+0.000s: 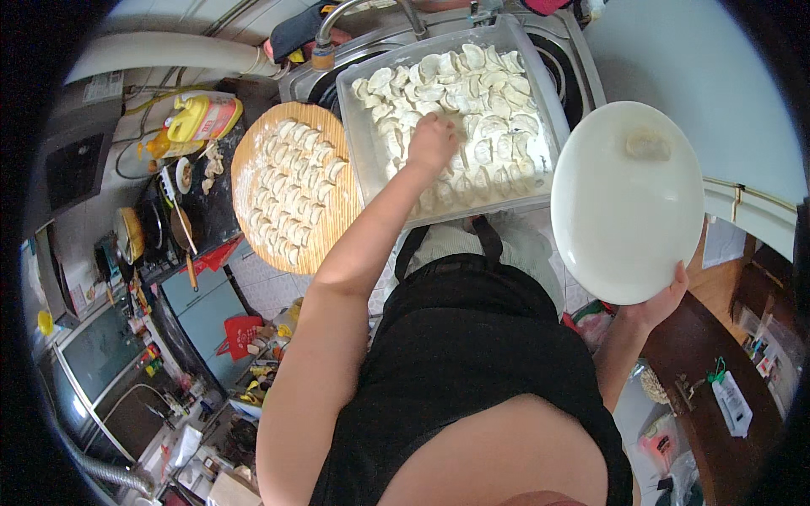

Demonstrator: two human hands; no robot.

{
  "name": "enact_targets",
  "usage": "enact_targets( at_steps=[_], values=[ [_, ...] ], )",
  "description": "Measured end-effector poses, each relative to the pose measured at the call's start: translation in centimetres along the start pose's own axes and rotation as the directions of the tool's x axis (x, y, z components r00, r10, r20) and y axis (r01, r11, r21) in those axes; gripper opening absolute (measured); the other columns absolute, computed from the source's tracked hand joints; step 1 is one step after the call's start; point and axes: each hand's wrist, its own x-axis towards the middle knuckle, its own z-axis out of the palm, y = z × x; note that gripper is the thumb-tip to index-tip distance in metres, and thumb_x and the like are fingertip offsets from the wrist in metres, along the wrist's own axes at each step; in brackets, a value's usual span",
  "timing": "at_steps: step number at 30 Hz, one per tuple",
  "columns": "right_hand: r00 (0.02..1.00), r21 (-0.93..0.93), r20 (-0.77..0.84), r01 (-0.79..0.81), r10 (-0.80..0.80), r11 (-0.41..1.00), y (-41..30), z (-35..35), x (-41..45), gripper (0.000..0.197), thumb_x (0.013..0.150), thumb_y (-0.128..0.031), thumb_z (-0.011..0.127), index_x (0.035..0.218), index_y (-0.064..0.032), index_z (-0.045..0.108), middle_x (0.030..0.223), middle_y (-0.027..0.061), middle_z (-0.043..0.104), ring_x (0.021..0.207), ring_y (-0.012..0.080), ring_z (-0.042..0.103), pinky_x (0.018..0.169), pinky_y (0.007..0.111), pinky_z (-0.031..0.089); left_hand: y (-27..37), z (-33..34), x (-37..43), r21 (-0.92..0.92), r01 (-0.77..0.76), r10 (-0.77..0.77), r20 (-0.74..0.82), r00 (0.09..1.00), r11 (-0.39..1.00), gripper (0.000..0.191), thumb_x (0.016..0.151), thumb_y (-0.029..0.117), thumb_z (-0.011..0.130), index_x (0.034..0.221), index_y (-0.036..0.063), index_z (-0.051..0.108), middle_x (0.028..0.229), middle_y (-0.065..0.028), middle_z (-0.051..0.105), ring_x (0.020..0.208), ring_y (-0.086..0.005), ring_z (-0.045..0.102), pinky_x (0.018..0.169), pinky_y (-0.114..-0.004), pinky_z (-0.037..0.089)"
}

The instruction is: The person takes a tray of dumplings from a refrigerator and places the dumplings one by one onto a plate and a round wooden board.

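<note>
My left hand is over a large translucent plastic tray full of floured dumplings. Its fingers bend down among the dumplings, and whether they pinch one is hidden. On the right, my right hand grips the lower rim of a white oval plate. A single blurred dumpling lies near the plate's far end. To the left of the tray, a round wooden board carries rows of crescent-shaped dumplings.
The tray rests across a stainless-steel sink below a tap. Yellow oil jugs, a pan and utensils stand on the dark counter at left. A white appliance-like surface rises behind the plate. A dark wooden tabletop is at lower right.
</note>
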Motion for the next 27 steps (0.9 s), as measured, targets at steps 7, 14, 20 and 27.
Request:
enact_targets(
  at_steps=[7, 14, 20, 27],
  values=[
    [0.995, 0.017, -0.062, -0.078, 0.079, 0.997, 0.6, 0.4, 1.5, 0.042, 0.083, -0.025, 0.028, 0.113, 0.0035, 0.038, 0.109, 0.0146, 0.048, 0.102, 0.0258, 0.047, 0.089, 0.037, 0.036, -2.0, -1.0, -1.5, -0.016, 0.174, -0.175, -0.114, 0.978, 0.985, 0.024, 0.07, 0.015, 0.052, 0.088, 0.0003, 0.057, 0.094, -0.0156, 0.052, 0.092, -0.0283, 0.05, 0.077, -0.035, 0.044],
    [0.993, -0.084, -0.066, -0.101, 0.096, 0.991, 1.0, 1.6, 3.0, 0.042, 0.083, -0.024, 0.028, 0.114, 0.0034, 0.037, 0.111, 0.015, 0.047, 0.103, 0.0256, 0.046, 0.089, 0.036, 0.036, -8.1, -2.6, 0.6, 0.278, 0.233, -0.136, -0.327, 0.935, 0.932, 0.017, 0.071, 0.008, 0.048, 0.084, 0.0005, 0.056, 0.088, -0.0154, 0.054, 0.084, -0.0274, 0.053, 0.072, -0.035, 0.044],
    [0.99, -0.021, 0.072, -0.121, 0.122, 0.992, 1.0, 1.4, 4.1, 0.041, 0.084, -0.023, 0.029, 0.113, 0.0047, 0.04, 0.112, 0.0159, 0.048, 0.102, 0.026, 0.048, 0.089, 0.035, 0.037, -6.8, -3.0, 2.9, 0.481, -0.154, 0.26, -0.161, 0.952, 0.863, 0.016, 0.07, 0.007, 0.049, 0.085, 0.005, 0.056, 0.095, -0.0099, 0.053, 0.088, -0.0251, 0.051, 0.073, -0.034, 0.044],
    [0.986, -0.162, -0.125, -0.126, 0.106, 0.979, 1.0, 2.9, 4.4, 0.041, 0.083, -0.023, 0.029, 0.114, 0.0027, 0.038, 0.111, 0.0141, 0.047, 0.104, 0.0244, 0.046, 0.09, 0.035, 0.036, -7.4, -3.4, 5.7, 0.638, -0.565, 0.567, 0.234, 0.79, 0.523, 0.014, 0.072, 0.014, 0.047, 0.083, 0.0097, 0.055, 0.095, -0.0023, 0.049, 0.092, -0.0184, 0.048, 0.072, -0.03, 0.043]
  ],
)
